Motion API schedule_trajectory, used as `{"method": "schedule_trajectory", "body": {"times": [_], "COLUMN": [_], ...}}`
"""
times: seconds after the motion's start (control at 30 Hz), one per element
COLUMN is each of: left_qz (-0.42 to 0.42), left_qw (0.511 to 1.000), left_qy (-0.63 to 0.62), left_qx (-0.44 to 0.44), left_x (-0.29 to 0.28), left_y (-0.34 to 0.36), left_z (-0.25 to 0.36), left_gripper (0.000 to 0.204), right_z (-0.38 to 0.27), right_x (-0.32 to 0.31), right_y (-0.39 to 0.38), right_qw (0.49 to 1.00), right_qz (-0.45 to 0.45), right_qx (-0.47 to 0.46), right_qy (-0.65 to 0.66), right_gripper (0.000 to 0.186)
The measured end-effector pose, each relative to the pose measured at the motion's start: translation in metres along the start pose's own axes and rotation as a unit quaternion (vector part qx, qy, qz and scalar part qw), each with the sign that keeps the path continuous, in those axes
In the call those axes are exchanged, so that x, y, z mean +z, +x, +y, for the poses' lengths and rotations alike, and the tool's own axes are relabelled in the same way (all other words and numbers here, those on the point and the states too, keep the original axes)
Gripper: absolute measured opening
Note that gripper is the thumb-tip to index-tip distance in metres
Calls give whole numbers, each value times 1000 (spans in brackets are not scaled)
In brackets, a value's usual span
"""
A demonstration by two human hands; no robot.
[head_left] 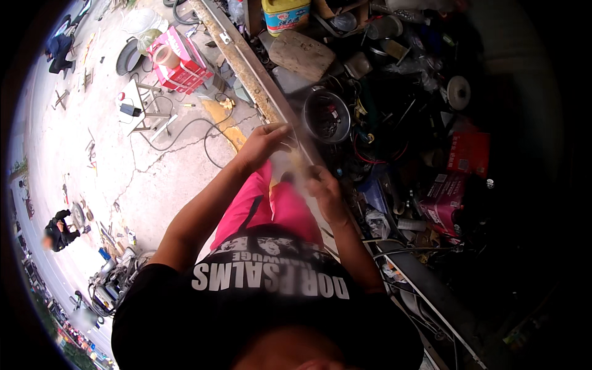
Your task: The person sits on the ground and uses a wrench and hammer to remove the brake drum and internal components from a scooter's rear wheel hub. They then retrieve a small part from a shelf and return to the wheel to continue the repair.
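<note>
In front of my pink trousers [246,200], both my hands are close together beside the long metal rail. My left hand [269,143] has its fingers pinched together near the rail, and a thin pale strand seems to come out from under them. Lower and to the right, my right hand [323,188] is curled with its fingers drawn in. A pale, hazy blur lies between the two hands, so what they hold is too unclear to name. Just beyond them sits a dark bucket [327,116] with small dark pieces inside.
A wooden block [301,55] and a yellow jug [286,15] are at the far side. Red boxes [468,154] and jumbled parts fill the dark right. On the left are a small stool [145,105], a cable, a red carton [179,60], a motorcycle [114,283] and two people.
</note>
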State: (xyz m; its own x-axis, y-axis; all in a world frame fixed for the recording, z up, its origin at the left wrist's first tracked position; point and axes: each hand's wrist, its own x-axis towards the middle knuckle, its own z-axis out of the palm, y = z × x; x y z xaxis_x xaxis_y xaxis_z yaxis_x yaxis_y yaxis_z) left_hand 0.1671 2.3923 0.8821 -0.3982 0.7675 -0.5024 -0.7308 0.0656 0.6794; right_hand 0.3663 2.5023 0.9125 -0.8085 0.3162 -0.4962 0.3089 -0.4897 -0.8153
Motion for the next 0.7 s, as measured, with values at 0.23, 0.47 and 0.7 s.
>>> {"method": "schedule_trajectory", "body": {"times": [0.23,0.47,0.7], "left_qz": [120,276,423], "left_qw": [982,918,849], "left_qy": [-105,-208,-183], "left_qx": [102,193,259], "left_x": [-40,-138,-250], "left_y": [-151,-273,-438], "left_z": [5,-43,-74], "left_gripper": [28,23,22], "right_z": [4,43,144], "right_x": [77,209,374], "right_y": [-16,-19,-34], "right_qw": [966,897,874], "right_qz": [-231,-282,-321], "right_qx": [110,322,363], "right_qy": [34,108,-33], "right_gripper": [33,35,33]}}
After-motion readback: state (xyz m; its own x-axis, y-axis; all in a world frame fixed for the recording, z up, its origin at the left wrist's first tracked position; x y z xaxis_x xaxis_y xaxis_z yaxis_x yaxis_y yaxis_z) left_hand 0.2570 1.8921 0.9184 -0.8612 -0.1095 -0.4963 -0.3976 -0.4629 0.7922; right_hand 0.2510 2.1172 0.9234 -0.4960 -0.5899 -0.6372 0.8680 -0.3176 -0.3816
